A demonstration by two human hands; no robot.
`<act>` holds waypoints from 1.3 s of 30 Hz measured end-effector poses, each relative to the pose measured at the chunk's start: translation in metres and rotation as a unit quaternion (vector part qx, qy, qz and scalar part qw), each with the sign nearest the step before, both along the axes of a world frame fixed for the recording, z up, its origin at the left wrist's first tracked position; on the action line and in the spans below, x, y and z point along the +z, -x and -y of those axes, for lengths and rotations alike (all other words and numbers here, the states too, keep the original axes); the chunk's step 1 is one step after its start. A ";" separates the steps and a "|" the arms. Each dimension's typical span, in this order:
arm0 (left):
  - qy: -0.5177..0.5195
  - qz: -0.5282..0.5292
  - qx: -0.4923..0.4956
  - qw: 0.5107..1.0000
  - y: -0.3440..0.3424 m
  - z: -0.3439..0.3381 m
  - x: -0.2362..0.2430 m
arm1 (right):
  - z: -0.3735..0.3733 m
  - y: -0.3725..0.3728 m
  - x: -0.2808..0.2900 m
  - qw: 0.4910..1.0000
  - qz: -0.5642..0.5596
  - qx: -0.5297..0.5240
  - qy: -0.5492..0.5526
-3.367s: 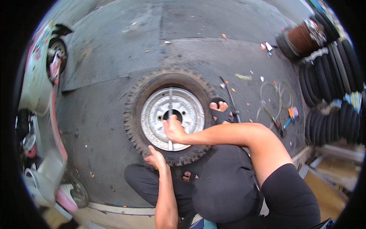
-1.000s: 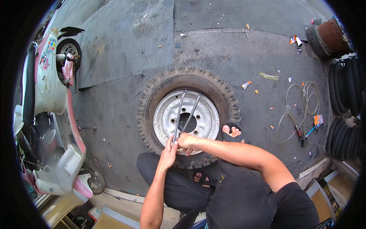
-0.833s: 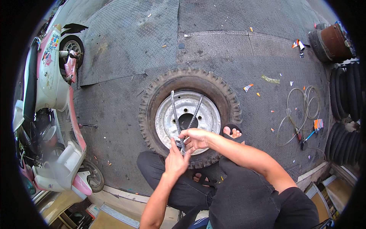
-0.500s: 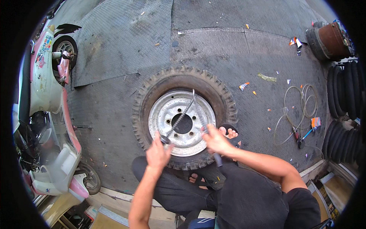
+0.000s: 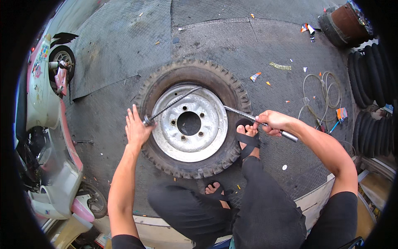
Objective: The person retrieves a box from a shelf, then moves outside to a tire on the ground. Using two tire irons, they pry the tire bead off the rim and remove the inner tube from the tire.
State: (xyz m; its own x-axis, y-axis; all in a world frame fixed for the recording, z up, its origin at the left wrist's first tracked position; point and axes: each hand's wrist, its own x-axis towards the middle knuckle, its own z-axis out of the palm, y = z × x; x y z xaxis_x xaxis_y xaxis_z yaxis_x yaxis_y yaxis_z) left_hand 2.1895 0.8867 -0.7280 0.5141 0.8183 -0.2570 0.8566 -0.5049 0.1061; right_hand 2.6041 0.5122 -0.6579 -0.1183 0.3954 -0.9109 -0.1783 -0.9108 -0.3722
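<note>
A chunky-treaded tyre (image 5: pixel 163 79) on a silver steel wheel rim (image 5: pixel 170 147) lies flat on the floor before me. One ribbed tyre lever (image 5: pixel 176 101) slants across the rim, its tip at the far edge, between tyre and rim. My left hand (image 5: pixel 138 127) is at this lever's round end, fingers stretched out and spread, the thumb side touching it. On the right, my right hand (image 5: pixel 271 123) grips a second tyre lever (image 5: pixel 240 112) with a smooth metal handle. That lever's tip meets the rim's right edge.
My sandalled foot (image 5: pixel 248 139) rests against the tyre's right side. A pink and white scooter (image 5: pixel 43 99) stands at left. At right are a coiled air hose (image 5: pixel 304 89), stacked black tyres (image 5: pixel 367 76) and a brown drum-shaped object (image 5: pixel 346 25). Paper scraps (image 5: pixel 255 76) dot the floor.
The two levers, earlier crossing near the rim's far edge, are spread apart. My right hand has swung its lever out to the right; my left hand has moved left and its fingers have opened out.
</note>
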 end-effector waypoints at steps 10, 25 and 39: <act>0.027 0.023 0.043 0.998 0.004 0.009 0.005 | -0.006 0.071 0.049 0.988 0.070 -0.139 -0.003; -0.019 0.046 0.031 0.998 0.006 0.004 -0.010 | -0.037 0.078 0.122 0.975 0.037 -0.155 0.155; -0.054 0.054 0.012 0.997 0.015 0.001 -0.034 | -0.109 0.184 0.129 0.805 -0.105 -0.583 0.043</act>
State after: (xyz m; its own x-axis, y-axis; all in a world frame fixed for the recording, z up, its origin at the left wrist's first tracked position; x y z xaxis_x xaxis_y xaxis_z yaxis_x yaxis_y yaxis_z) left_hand 2.1747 0.8860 -0.7617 0.5148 0.8500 -0.1115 0.8546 -0.4986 0.1450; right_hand 2.4205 0.6214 -0.5289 0.1331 0.2862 -0.9489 -0.9807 -0.1004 -0.1678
